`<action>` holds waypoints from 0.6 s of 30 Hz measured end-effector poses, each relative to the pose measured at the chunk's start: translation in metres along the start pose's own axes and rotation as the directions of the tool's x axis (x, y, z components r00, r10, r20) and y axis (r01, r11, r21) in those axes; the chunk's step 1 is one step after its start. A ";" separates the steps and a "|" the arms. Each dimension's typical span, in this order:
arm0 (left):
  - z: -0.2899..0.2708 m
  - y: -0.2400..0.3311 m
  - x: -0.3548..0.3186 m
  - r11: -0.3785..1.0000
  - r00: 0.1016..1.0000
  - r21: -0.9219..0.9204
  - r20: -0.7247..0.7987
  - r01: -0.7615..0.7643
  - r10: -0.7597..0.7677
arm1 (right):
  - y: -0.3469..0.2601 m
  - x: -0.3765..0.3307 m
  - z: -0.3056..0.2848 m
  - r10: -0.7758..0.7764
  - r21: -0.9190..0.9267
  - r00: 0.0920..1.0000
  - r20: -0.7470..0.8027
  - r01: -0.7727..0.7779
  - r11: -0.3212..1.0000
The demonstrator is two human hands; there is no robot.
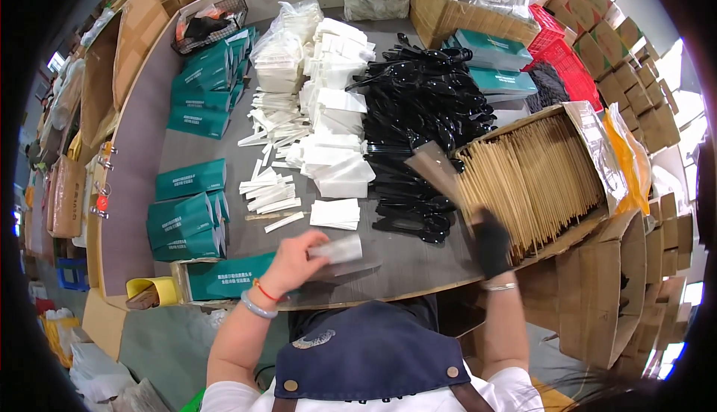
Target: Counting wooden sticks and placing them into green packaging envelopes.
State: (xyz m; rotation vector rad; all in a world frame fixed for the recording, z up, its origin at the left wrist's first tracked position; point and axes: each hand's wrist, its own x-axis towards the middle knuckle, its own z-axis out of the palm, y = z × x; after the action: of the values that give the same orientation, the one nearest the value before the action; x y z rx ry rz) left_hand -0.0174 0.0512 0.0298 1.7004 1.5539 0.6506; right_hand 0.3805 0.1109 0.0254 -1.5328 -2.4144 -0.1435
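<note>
A folded white napkin (345, 248) is pinched in the left hand (297, 260) over the worktop's (429, 263) near side. The black-gloved right hand (491, 246), its grip unclear, is beside the carton (566, 237) of thin tan strips. Black plastic spoons (403, 113) lie farther back.

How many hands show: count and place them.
2: the left hand, holding a white packet near the front of the table; the right hand, black-gloved, beside the carton of sticks. No others show.

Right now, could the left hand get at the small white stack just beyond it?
Probably yes: the small white stack lies uncovered, close to the left hand, though that hand holds a pale packet.
</note>
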 end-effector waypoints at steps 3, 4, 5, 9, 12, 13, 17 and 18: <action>0.012 -0.012 -0.015 0.925 0.977 0.315 0.041 -0.213 0.211 | -0.078 0.025 0.017 0.201 0.475 0.940 0.275 -0.315 0.822; 0.014 -0.007 -0.017 0.909 0.969 0.358 -0.040 -0.212 0.242 | -0.081 0.026 0.026 0.182 0.417 0.937 0.297 -0.299 0.859; 0.015 -0.002 -0.020 0.893 0.954 0.401 -0.119 -0.207 0.274 | -0.084 0.027 0.034 0.163 0.357 0.934 0.319 -0.278 0.892; 0.018 -0.009 -0.046 0.861 0.947 0.460 -0.116 -0.217 0.301 | -0.088 0.035 0.034 0.122 0.260 0.927 0.354 -0.223 0.939; 0.019 -0.006 -0.067 0.827 0.961 0.518 -0.034 -0.218 0.275 | -0.101 0.044 0.020 -0.012 0.342 0.964 0.264 -0.082 0.936; 0.021 -0.008 -0.071 0.829 0.962 0.518 -0.039 -0.210 0.269 | -0.113 0.049 0.022 -0.020 0.345 0.964 0.266 -0.076 0.936; 0.023 -0.014 -0.072 0.769 0.946 0.595 -0.043 -0.235 0.322 | -0.176 0.061 0.053 -0.287 0.492 0.910 0.300 0.110 0.864; 0.022 -0.015 -0.072 0.752 0.940 0.612 -0.039 -0.246 0.340 | -0.189 0.067 0.062 -0.302 0.470 0.892 0.336 0.119 0.875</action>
State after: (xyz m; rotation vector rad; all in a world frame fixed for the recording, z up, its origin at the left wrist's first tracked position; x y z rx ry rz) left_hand -0.0201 -0.0236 0.0124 2.4653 1.7281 0.4623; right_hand 0.1731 0.1018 -0.0025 -1.1647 -2.6669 0.6995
